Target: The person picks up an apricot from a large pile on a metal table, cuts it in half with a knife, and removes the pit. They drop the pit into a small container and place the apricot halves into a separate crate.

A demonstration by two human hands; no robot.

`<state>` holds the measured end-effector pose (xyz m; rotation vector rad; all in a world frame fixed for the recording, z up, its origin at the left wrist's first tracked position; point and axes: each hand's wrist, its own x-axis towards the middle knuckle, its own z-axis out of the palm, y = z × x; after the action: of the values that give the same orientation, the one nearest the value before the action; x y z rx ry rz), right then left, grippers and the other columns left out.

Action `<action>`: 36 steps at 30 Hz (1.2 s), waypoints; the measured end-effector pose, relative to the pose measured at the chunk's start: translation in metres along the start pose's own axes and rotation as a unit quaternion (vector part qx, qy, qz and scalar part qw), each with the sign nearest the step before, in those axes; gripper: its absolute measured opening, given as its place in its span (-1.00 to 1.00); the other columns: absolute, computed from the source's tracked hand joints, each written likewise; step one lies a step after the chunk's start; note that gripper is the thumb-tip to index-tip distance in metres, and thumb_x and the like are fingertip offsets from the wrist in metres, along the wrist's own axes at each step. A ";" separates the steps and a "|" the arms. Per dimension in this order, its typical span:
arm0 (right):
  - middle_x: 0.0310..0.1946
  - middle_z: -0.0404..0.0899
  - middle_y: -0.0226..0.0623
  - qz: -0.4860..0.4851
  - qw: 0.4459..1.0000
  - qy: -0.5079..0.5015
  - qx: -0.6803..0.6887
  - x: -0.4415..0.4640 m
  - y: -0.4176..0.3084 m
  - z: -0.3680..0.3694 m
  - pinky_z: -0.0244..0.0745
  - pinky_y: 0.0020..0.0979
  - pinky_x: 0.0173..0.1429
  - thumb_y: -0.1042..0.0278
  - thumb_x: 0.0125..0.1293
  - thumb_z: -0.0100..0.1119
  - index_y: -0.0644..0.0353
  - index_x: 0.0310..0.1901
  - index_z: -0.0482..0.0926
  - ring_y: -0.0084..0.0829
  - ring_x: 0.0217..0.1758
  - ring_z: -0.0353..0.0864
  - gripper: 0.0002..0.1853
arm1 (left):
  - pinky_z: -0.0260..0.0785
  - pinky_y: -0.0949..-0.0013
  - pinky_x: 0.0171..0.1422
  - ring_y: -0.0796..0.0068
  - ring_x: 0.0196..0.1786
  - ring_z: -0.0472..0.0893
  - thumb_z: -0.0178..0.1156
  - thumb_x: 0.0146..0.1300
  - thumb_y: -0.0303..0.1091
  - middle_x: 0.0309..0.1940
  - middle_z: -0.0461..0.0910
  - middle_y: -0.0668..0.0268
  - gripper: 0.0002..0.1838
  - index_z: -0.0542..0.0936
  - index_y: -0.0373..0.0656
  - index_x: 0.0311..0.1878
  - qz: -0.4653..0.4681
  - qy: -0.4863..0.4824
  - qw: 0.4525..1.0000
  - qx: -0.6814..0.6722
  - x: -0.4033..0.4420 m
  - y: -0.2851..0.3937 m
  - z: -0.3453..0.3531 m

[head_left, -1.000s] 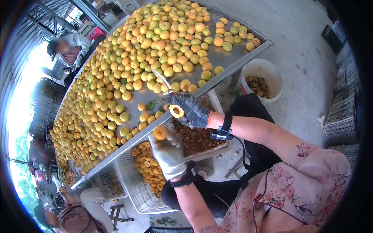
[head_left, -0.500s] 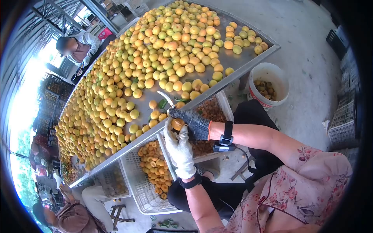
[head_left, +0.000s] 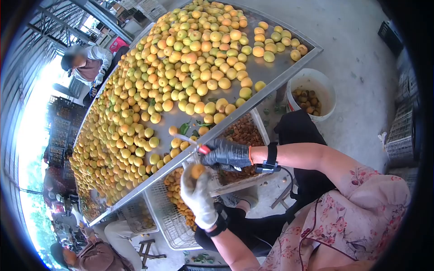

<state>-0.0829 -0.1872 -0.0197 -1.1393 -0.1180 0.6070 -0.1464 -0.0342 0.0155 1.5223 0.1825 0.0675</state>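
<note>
My left hand [head_left: 197, 198], in a white glove, is closed around an orange-yellow apricot [head_left: 197, 171], over the gap between two crates. Just above and to its right, my right hand [head_left: 226, 153], in a dark grey glove, grips a knife by its red handle [head_left: 204, 149]. The knife's pale curved blade [head_left: 186, 139] points left, over the table's metal edge, apart from the apricot. Below my left hand stands a white crate [head_left: 169, 226] holding halved apricots [head_left: 174, 185]. Beneath my right hand is another crate [head_left: 260, 128] with brown pits.
A metal-topped table [head_left: 282, 63] carries a large heap of apricots [head_left: 181, 67]. A white bucket [head_left: 327, 90] with fruit in it stands at right. One person [head_left: 88, 67] is across the table, another [head_left: 97, 255] sits at lower left. Stacked crates [head_left: 400, 140] line the right side.
The hands have moved apart. My left hand has shifted down and left with the apricot, while the knife has swung from pointing upward to pointing left. The view has shifted slightly.
</note>
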 end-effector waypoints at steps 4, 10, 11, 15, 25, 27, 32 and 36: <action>-0.44 0.56 -0.09 -0.146 0.873 0.067 -0.461 -0.014 0.009 -0.024 0.42 -0.19 -0.18 0.11 0.16 0.28 0.17 -0.17 0.54 -0.05 -0.32 0.56 -0.67 | 0.37 0.13 0.26 0.15 0.18 0.47 0.16 0.17 -0.64 0.25 0.32 -0.11 -0.41 0.31 -0.29 0.30 0.110 0.221 0.899 0.362 0.003 0.006 -0.051; -0.50 0.53 -0.11 -0.245 0.850 0.281 -0.372 -0.029 -0.022 -0.071 0.41 -0.23 -0.26 0.26 0.14 0.27 0.18 -0.31 0.54 -0.14 -0.42 0.55 -0.80 | 0.33 0.28 0.22 0.21 0.13 0.50 0.11 0.24 -0.49 0.09 0.51 -0.02 -0.57 0.43 -0.35 0.19 0.116 0.097 0.934 0.323 0.057 0.021 0.033; -0.56 0.52 -0.11 -0.265 0.860 0.323 -0.294 -0.037 -0.035 -0.076 0.38 -0.20 -0.31 0.28 0.15 0.22 0.17 -0.40 0.52 -0.15 -0.47 0.54 -0.84 | 0.37 0.33 0.14 0.27 0.02 0.56 0.14 0.22 -0.48 -0.06 0.60 0.06 -0.65 0.51 -0.39 0.07 0.155 0.013 0.936 0.315 0.078 0.009 0.045; -0.56 0.54 -0.16 -0.213 0.894 0.347 -0.188 -0.050 -0.055 -0.112 0.40 -0.28 -0.29 0.25 0.14 0.28 0.19 -0.34 0.57 -0.34 -0.47 0.53 -0.81 | 0.42 0.34 -0.03 0.28 -0.17 0.62 0.23 0.12 -0.45 -0.20 0.64 0.09 -0.75 0.60 -0.28 -0.10 0.100 -0.123 0.922 0.354 0.135 -0.021 0.114; -0.61 0.53 -0.33 -0.221 0.907 0.349 -0.082 -0.072 -0.078 -0.137 0.41 -0.34 -0.31 0.30 0.14 0.27 0.25 -0.39 0.55 -0.51 -0.50 0.49 -0.81 | 0.40 0.43 -0.21 0.49 -0.36 0.54 0.25 0.07 -0.49 -0.44 0.59 0.27 -0.84 0.52 -0.23 -0.26 0.118 -0.157 0.923 0.332 0.155 -0.031 0.132; -0.62 0.52 -0.33 -0.206 0.916 0.335 -0.083 -0.080 -0.084 -0.139 0.40 -0.34 -0.32 0.29 0.14 0.27 0.25 -0.40 0.55 -0.51 -0.51 0.47 -0.81 | 0.36 0.49 -0.22 0.57 -0.35 0.49 0.23 0.07 -0.56 -0.42 0.57 0.31 -0.87 0.52 -0.27 -0.29 0.107 -0.103 0.940 0.307 0.130 -0.001 0.116; -0.66 0.48 -0.33 -0.178 0.936 0.296 -0.070 -0.084 -0.078 -0.140 0.35 -0.34 -0.36 0.24 0.11 0.29 0.25 -0.44 0.54 -0.53 -0.54 0.42 -0.77 | 0.34 0.23 0.16 0.15 0.00 0.56 0.30 0.12 -0.28 -0.13 0.60 0.07 -0.57 0.54 -0.29 0.03 0.076 -0.132 0.817 0.557 0.062 0.028 0.081; -0.64 0.50 -0.27 -0.193 0.933 0.297 -0.071 -0.085 -0.076 -0.134 0.36 -0.34 -0.33 0.23 0.13 0.27 0.26 -0.42 0.54 -0.48 -0.53 0.42 -0.76 | 0.30 0.15 0.21 0.05 0.14 0.49 0.24 0.13 -0.28 0.03 0.55 0.02 -0.51 0.50 -0.24 0.13 0.122 -0.097 0.871 0.466 0.103 0.010 0.111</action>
<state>-0.0716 -0.3608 0.0068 -1.3512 0.1370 -0.1116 -0.0269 -0.1271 0.0221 2.5052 -0.1793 0.0245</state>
